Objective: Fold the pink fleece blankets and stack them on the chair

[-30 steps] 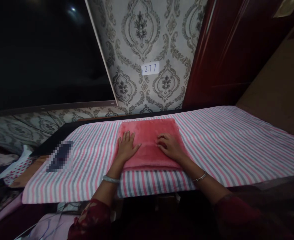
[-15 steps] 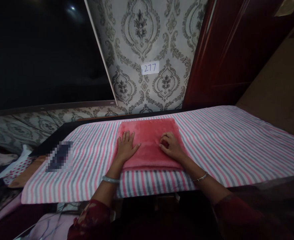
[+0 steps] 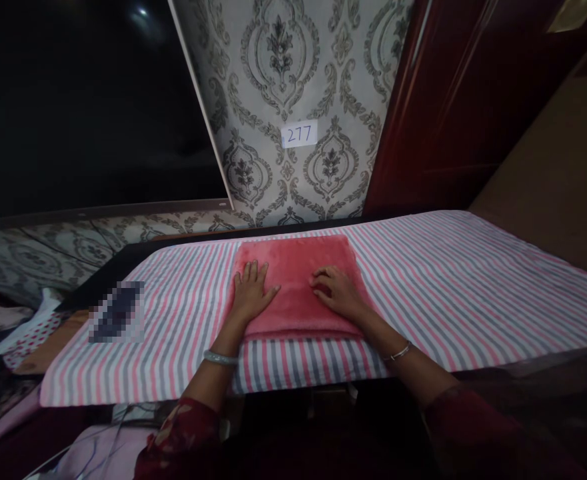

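Wallpaper (image 3: pixel 293 80) with a grey damask print is filling the middle of the background, and a dark panel (image 3: pixel 73 100) is taking up the upper left. A dark red door (image 3: pixel 453 100) is standing at the right of the wallpaper. Below them a striped sheet (image 3: pixel 473 287), in pink, grey and white, is covering a long flat surface that is running from left to right across the view.

A folded red towel (image 3: pixel 293 267) is lying flat on the sheet, near its middle, its far edge close to the sheet's far edge and its near edge showing stacked layers. Both hands are resting on top of it. The left hand (image 3: pixel 250 293) is lying palm down on the towel's left part, fingers spread and straight, gripping nothing. The right hand (image 3: pixel 337 292) is sitting on the towel's right part with its fingers curled in, fingertips pressing on the cloth; it is not closing around anything.

A bangle (image 3: pixel 220 359) is circling the left wrist and a thinner bracelet (image 3: pixel 398 352) the right. A blurred dark patch (image 3: pixel 116 312) is lying on the sheet well left of the towel. A small white label (image 3: pixel 299 134) reading 277 is sticking to the wallpaper.
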`<state>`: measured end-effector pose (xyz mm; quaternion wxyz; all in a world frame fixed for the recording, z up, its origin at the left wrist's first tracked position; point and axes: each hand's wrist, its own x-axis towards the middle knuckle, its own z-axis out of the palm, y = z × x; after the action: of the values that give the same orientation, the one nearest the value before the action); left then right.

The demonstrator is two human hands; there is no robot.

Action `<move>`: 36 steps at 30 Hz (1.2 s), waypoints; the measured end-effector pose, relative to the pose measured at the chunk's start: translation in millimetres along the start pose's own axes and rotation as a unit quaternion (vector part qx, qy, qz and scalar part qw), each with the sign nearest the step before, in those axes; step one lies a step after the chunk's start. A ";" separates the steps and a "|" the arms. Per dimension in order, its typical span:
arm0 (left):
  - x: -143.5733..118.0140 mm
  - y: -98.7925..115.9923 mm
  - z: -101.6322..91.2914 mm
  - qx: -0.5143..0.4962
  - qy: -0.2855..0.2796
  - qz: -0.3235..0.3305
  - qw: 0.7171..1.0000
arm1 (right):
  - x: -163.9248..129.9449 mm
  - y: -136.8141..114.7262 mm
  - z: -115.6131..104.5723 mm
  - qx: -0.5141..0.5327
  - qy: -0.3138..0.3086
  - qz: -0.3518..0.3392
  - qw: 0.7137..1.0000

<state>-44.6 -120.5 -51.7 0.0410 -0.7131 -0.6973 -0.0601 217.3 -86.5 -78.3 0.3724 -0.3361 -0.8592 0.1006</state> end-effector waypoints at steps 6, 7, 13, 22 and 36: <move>0.8 -1.7 3.1 0.004 0.013 0.002 1.000 | 3.5 -1.6 -0.6 0.036 0.002 0.010 0.999; 0.8 -2.0 3.5 0.004 0.014 0.003 1.000 | 2.9 -3.0 -3.5 0.056 0.010 0.016 0.998; 1.3 -1.7 3.3 0.004 0.009 0.003 1.000 | -30.8 -28.2 -53.3 0.212 0.021 0.088 0.973; 1.7 -0.8 3.8 0.006 0.010 0.003 1.000 | -56.8 -59.0 -93.3 0.216 -0.113 0.129 0.961; 73.4 -16.5 -37.1 -0.027 -0.024 -0.081 0.996 | 68.9 29.9 -2.9 -0.205 -0.035 0.304 0.930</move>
<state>-60.7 -52.8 -4.9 0.0004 -0.6563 -0.7517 -0.0649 200.1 -19.3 -49.5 0.2169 -0.6464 -0.7303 0.0418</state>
